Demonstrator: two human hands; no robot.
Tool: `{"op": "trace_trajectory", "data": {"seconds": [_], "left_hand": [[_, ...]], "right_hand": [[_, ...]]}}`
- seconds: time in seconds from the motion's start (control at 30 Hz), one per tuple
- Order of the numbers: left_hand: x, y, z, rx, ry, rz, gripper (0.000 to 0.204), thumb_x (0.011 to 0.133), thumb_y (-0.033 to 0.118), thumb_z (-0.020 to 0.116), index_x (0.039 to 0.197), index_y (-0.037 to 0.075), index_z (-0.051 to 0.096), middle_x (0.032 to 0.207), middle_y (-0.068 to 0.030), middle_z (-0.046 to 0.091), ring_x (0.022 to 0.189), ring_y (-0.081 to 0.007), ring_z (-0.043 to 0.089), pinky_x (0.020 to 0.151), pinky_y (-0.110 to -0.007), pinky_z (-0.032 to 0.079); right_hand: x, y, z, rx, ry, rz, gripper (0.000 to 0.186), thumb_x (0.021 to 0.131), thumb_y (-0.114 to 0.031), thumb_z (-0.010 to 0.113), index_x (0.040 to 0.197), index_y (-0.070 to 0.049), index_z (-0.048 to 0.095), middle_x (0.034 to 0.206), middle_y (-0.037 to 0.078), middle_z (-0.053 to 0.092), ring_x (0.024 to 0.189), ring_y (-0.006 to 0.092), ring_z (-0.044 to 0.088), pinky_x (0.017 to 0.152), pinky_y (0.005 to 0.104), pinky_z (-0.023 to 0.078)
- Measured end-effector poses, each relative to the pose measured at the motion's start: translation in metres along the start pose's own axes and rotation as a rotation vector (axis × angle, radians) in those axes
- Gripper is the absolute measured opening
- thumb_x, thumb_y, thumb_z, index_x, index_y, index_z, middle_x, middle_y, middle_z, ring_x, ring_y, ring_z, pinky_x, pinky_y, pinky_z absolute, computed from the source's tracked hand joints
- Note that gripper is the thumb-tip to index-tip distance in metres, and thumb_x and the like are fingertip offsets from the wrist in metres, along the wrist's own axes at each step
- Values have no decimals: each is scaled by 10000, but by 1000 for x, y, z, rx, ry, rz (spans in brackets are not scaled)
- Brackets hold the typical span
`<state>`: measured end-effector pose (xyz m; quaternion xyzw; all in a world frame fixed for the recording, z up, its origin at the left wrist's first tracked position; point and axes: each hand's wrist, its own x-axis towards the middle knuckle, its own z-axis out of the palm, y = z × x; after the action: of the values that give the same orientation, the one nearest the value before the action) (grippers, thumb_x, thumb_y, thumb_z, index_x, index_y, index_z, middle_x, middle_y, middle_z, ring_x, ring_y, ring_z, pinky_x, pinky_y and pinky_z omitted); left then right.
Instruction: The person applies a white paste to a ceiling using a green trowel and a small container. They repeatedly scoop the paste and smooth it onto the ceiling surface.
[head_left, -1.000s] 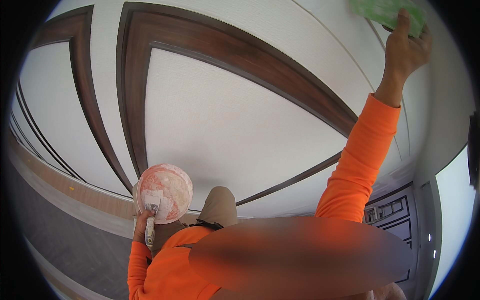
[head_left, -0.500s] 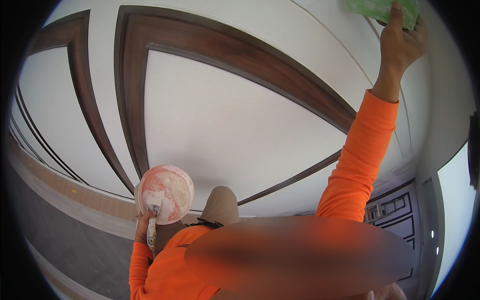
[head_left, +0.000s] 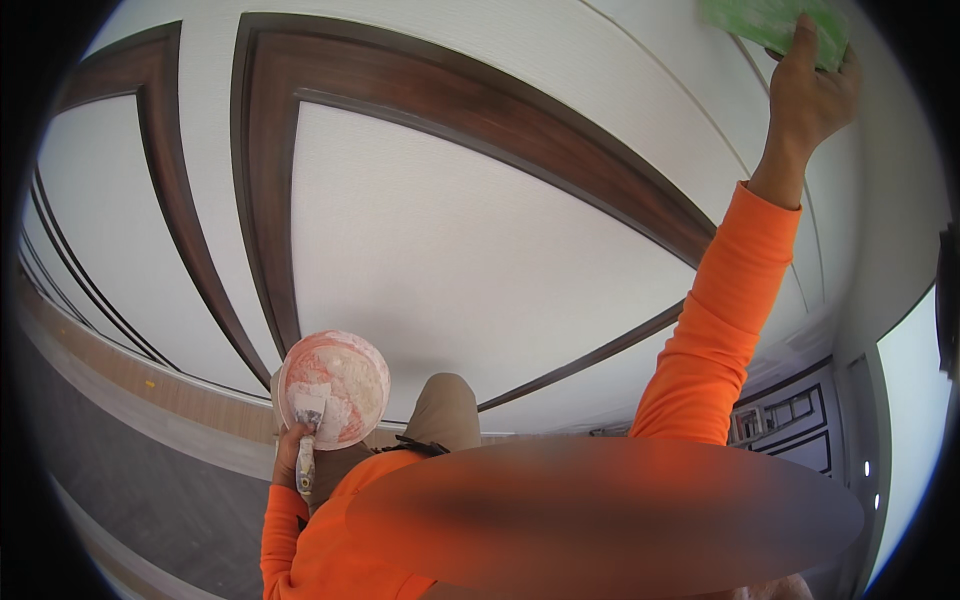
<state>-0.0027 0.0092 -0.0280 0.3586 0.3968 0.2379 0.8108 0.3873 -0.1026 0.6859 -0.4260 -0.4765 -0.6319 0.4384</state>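
My right hand point(head_left: 806, 92) is raised high at the upper right and presses a green sanding pad point(head_left: 770, 22) flat against the white wall panel point(head_left: 450, 230). The orange sleeve runs down from it to my body. Low at the left, my left hand point(head_left: 289, 458) grips a putty knife point(head_left: 307, 440) together with a round bowl point(head_left: 335, 386) smeared with white and pinkish filler; the knife's blade rests inside the bowl.
Dark brown wooden trim point(head_left: 500, 120) frames the white panels in curved bands. A wood-toned floor strip point(head_left: 120, 375) and a grey floor point(head_left: 150, 500) lie at the lower left. A dark framed panel point(head_left: 790, 425) stands at the lower right.
My right hand with the green pad has slid slightly up and to the left along the wall. The left hand with bowl and knife has stayed put.
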Motion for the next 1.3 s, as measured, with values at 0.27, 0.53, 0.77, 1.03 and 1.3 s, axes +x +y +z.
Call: {"op": "trace_trajectory", "data": {"seconds": [0.27, 0.53, 0.77, 1.03, 1.3], "left_hand": [[7, -2, -6, 36, -6, -50, 554, 772, 235, 667, 1255, -32, 615, 1026, -69, 644, 873, -207, 609, 769, -334, 490], [7, -8, -9, 60, 20, -52, 531, 771, 252, 671, 1224, -22, 628, 982, -65, 636, 840, -202, 602, 746, -336, 485], [11, -14, -15, 32, 0, -45, 552, 773, 244, 671, 1250, -29, 620, 1022, -69, 641, 880, -208, 605, 780, -332, 482], [5, -11, -6, -39, -13, 25, 531, 786, 224, 667, 1248, -32, 618, 1028, -70, 643, 874, -205, 602, 772, -332, 483], [12, -18, -11, -48, -1, 2, 495, 788, 223, 672, 1215, -23, 627, 953, -56, 635, 796, -190, 592, 696, -323, 479]], "right_hand": [[28, 97, -3, 509, -230, 177, 450, 968, -247, 714, 1261, 77, 607, 1058, 153, 701, 829, 182, 707, 636, 292, 609], [-4, -5, -4, 54, 1, 43, 548, 897, -268, 769, 1193, 166, 614, 1137, 218, 682, 881, 243, 738, 709, 325, 660], [-7, 3, -5, 0, 10, 0, 543, 899, -274, 767, 1199, 154, 622, 1132, 204, 691, 876, 233, 739, 706, 321, 657], [-5, 7, -6, -9, -3, -29, 489, 935, -266, 739, 1232, 105, 623, 1086, 166, 702, 842, 197, 723, 662, 300, 630], [-10, 3, -2, 9, -7, -35, 459, 953, -253, 724, 1247, 84, 619, 1051, 155, 707, 821, 187, 714, 647, 292, 618]]}}
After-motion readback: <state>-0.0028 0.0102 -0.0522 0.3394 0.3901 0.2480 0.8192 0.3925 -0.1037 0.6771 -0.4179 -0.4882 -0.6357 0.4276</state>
